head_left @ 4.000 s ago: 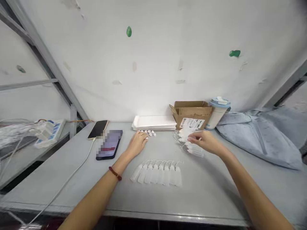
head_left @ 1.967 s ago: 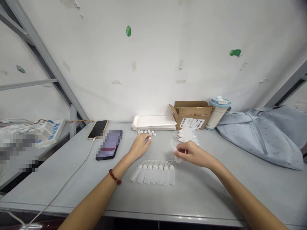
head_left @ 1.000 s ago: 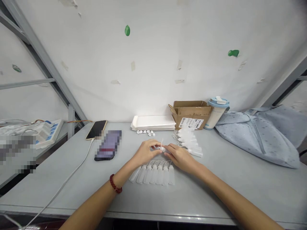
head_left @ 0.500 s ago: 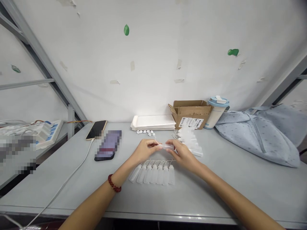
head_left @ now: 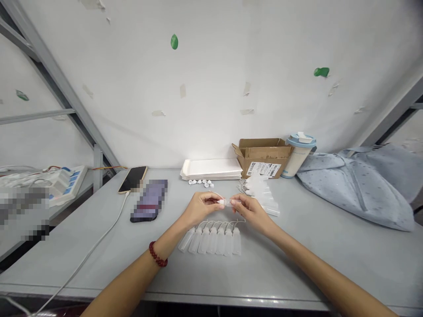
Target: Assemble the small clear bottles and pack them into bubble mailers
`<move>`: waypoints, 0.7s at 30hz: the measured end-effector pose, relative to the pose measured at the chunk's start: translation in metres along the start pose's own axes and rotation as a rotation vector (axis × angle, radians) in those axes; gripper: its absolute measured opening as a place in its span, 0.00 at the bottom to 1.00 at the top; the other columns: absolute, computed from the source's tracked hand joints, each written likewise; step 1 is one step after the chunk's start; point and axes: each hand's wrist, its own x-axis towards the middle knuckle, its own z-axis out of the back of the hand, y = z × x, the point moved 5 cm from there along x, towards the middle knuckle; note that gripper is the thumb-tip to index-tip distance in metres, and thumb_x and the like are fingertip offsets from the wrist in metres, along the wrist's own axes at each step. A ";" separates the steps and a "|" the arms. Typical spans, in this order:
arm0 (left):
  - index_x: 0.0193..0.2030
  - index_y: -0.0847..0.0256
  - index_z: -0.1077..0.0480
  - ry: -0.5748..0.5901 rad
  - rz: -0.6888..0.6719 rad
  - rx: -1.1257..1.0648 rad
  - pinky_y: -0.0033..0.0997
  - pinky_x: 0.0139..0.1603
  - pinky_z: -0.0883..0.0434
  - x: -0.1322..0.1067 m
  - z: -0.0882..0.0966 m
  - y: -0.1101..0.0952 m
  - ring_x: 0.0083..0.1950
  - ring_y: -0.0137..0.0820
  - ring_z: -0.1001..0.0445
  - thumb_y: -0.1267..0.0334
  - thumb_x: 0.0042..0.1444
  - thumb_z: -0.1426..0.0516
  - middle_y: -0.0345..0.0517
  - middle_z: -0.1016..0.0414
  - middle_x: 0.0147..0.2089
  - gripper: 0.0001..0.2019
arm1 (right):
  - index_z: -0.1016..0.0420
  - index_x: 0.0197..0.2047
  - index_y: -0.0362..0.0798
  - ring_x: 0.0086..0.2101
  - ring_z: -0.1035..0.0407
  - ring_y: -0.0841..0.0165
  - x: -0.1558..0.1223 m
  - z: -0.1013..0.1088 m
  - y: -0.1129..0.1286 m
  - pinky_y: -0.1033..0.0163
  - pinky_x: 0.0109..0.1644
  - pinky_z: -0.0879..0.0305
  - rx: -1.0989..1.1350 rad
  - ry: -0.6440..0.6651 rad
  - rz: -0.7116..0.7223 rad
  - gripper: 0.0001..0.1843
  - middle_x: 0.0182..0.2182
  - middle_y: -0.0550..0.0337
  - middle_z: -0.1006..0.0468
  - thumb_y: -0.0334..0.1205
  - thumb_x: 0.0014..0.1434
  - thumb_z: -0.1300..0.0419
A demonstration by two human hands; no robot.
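Observation:
My left hand [head_left: 198,208] and my right hand [head_left: 248,209] meet above the grey table [head_left: 297,259]. Both pinch one small clear plastic bottle [head_left: 225,202], the left fingers at its white cap end, the right fingers round its body. Just below the hands lies a row of several small clear bottles [head_left: 211,239] with tethered caps, side by side. A loose heap of the same bottles [head_left: 261,193] lies behind my right hand. Several small white caps [head_left: 201,182] sit farther back. A red bead bracelet is on my left wrist.
Two phones [head_left: 149,199] lie at the left, one on a white cable. At the back stand a stack of white trays [head_left: 211,169], an open cardboard box [head_left: 262,155] and a lidded cup [head_left: 299,154]. A blue cloth bag [head_left: 360,189] fills the right. A power strip [head_left: 62,180] sits far left.
My right hand took a bottle from the heap and my left took a cap from the back. Both hands came together at the middle and now hold the bottle between them.

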 end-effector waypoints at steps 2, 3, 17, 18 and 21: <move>0.30 0.65 0.25 0.002 0.000 -0.012 0.32 0.42 0.30 0.000 -0.001 0.000 0.37 0.33 0.26 0.63 0.37 0.33 0.46 0.22 0.34 0.12 | 0.30 0.35 0.45 0.23 0.41 0.73 0.000 0.000 -0.001 0.67 0.25 0.46 0.022 -0.017 0.000 0.17 0.23 0.62 0.30 0.50 0.59 0.50; 0.30 0.65 0.25 0.003 0.000 -0.023 0.31 0.42 0.30 0.000 -0.001 0.000 0.37 0.33 0.26 0.63 0.37 0.33 0.46 0.22 0.34 0.12 | 0.30 0.36 0.45 0.23 0.41 0.73 0.001 0.001 -0.001 0.66 0.25 0.47 0.032 -0.027 0.000 0.17 0.23 0.62 0.30 0.51 0.59 0.50; 0.29 0.68 0.25 0.099 0.205 -0.032 0.27 0.29 0.32 -0.005 -0.004 0.009 0.28 0.27 0.29 0.49 0.49 0.40 0.48 0.26 0.29 0.19 | 0.30 0.36 0.46 0.21 0.45 0.73 -0.001 0.004 -0.002 0.66 0.23 0.50 0.112 -0.056 -0.023 0.20 0.24 0.61 0.30 0.55 0.57 0.49; 0.29 0.68 0.25 0.099 0.186 -0.011 0.27 0.29 0.32 -0.005 -0.004 0.008 0.28 0.27 0.30 0.49 0.49 0.41 0.48 0.26 0.29 0.19 | 0.30 0.36 0.46 0.21 0.45 0.74 -0.001 0.004 -0.002 0.66 0.23 0.50 0.115 -0.051 -0.027 0.20 0.24 0.62 0.31 0.55 0.57 0.49; 0.29 0.67 0.24 0.092 0.109 0.042 0.26 0.29 0.34 -0.003 -0.003 0.006 0.27 0.26 0.31 0.51 0.49 0.40 0.46 0.26 0.28 0.17 | 0.31 0.35 0.46 0.21 0.46 0.74 -0.001 0.004 0.000 0.66 0.23 0.49 0.122 -0.041 -0.040 0.20 0.23 0.62 0.31 0.55 0.57 0.49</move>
